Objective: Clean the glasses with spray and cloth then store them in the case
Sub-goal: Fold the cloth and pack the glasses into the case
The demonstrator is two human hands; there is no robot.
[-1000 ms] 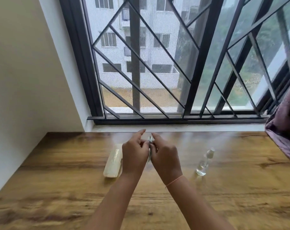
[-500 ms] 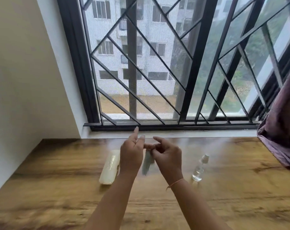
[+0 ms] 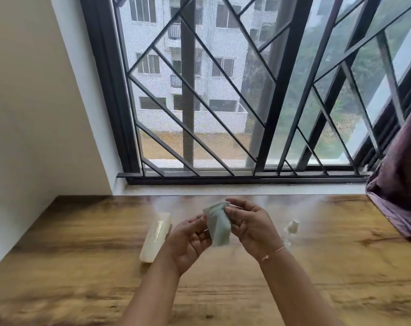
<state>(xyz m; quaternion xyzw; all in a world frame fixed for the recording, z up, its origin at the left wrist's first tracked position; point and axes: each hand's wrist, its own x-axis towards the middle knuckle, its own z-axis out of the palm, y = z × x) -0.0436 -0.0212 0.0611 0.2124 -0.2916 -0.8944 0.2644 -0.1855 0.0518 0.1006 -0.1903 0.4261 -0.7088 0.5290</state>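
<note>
A pale green folded cloth (image 3: 218, 223) hangs between my two hands above the wooden table (image 3: 82, 267). My right hand (image 3: 253, 225) pinches its upper edge with thumb and fingers. My left hand (image 3: 188, 241) is palm up just left of it, fingertips touching its lower left side. A long cream glasses case (image 3: 155, 236) lies shut on the table to the left of my hands. A small clear spray bottle (image 3: 291, 230) with a white cap stands to the right, blurred. The glasses themselves are not visible.
A barred window (image 3: 223, 102) and white sill (image 3: 223, 189) run along the table's far edge. A purple curtain (image 3: 402, 184) hangs over the table's right end. A white wall (image 3: 35, 114) closes the left side.
Both hands have turned palm up and drawn apart a little, and the cloth between them now shows, partly unfolded and hanging down. The view has shifted slightly.
</note>
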